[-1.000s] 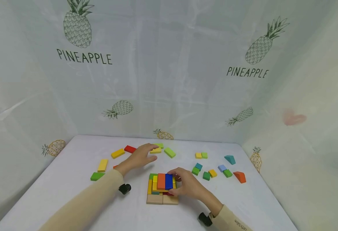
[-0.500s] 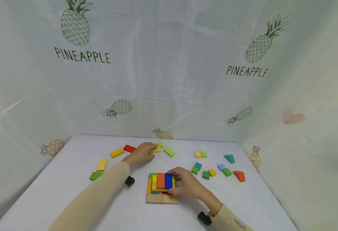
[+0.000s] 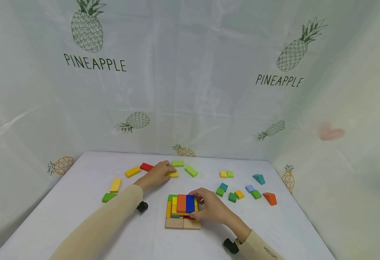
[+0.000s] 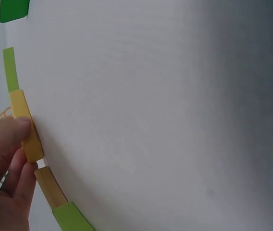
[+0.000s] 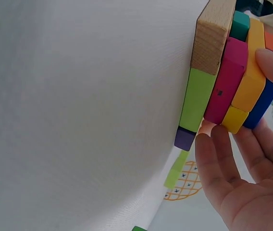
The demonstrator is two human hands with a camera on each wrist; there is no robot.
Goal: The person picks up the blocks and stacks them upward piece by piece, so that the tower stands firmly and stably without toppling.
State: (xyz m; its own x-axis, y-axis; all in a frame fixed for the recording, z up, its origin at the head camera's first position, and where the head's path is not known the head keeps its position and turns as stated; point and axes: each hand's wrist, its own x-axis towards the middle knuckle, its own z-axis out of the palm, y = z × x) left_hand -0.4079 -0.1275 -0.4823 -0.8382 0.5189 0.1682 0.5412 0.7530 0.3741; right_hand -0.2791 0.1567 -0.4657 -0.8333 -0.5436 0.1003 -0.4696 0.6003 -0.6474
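Hands [image 3: 157,174] [image 3: 211,207] pinching yellow block [image 3: 173,174], stack [image 3: 181,204] edges, tabletop [image 3: 183,185] between

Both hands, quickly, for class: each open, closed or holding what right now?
Left hand: closed, pinching a yellow rectangular block.
Right hand: closed, gripping the multicoloured block stack.

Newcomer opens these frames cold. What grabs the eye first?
Likely the multicolored block stack front and center on the white tabletop, topped by an orange block and a blue block, with the right hand gripping its right side. Next, the left hand farther back, pinching a yellow block. Behind them, big pineapple drawings on the pale curtain, upper left and upper right.
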